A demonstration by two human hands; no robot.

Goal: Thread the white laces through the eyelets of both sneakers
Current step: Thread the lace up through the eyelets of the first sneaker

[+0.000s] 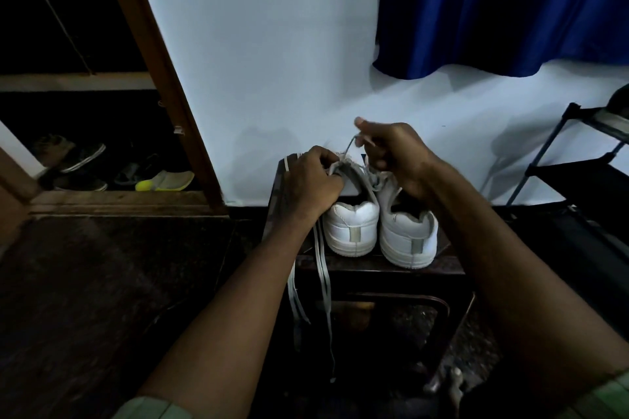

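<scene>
Right hand (394,153) pinches the lace (350,143) above the left sneaker (352,228); left hand (313,177) grips its tongue. Pull evenly, keeping the lace flat.

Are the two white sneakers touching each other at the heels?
Apart. The head view shows a thin dark gap between the left sneaker and right sneaker at the heels.

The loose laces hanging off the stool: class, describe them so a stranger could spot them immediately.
Find the dark stool against the pale wall, carrying two white sneakers. Below the left hand, the loose laces dangle over the stool's front left edge. Unlike the lace pulled taut in the right hand, they hang slack.
</scene>
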